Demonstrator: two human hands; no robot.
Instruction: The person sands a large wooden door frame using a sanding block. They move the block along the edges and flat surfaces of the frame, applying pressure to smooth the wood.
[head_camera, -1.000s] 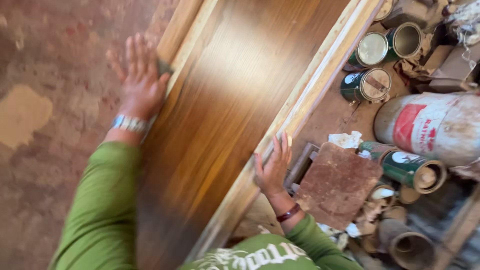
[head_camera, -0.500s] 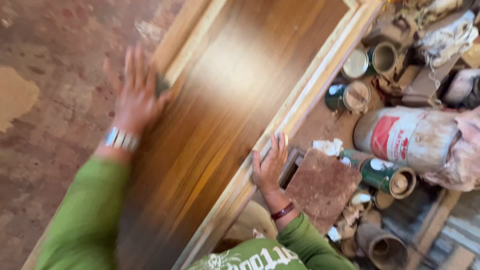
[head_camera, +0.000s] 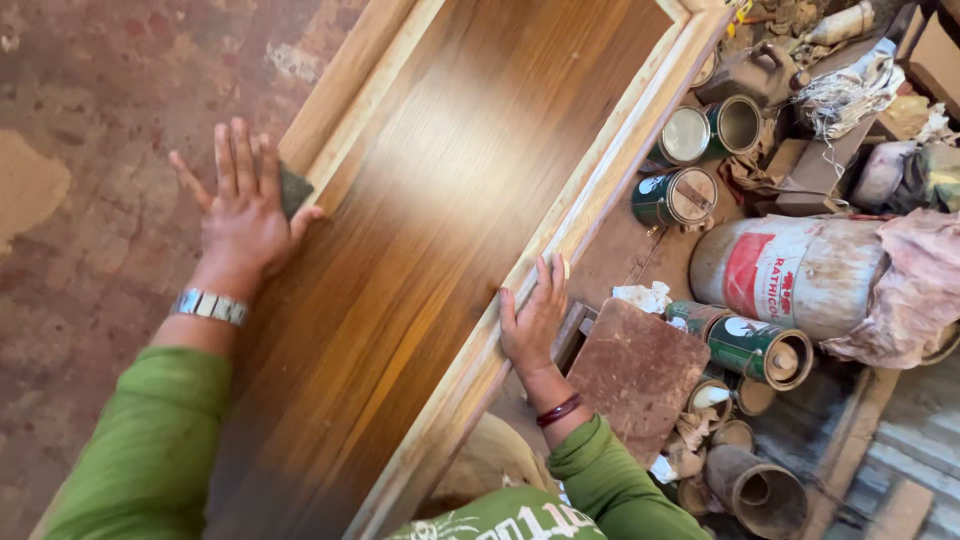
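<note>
Your wood panel (head_camera: 440, 230) runs diagonally over the reddish floor (head_camera: 90, 120), dark glossy centre w/ a pale raised frame round it. Judging by its size it's heavy and stiff, finish prob. slick, so take it by the frame rails, not the face. Your left hand (head_camera: 240, 210) is spread flat at the panel's left rail, pressing a small dark pad (head_camera: 293, 190) under the thumb side. Your right hand (head_camera: 533, 320) lies open, fingers together, on the right rail. Paint cans (head_camera: 675, 195) sit just beyond that edge.

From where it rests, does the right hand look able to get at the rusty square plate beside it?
Probably yes: the right hand lies on the panel's frame edge, the rusty plate just beside it, nothing between.
</note>
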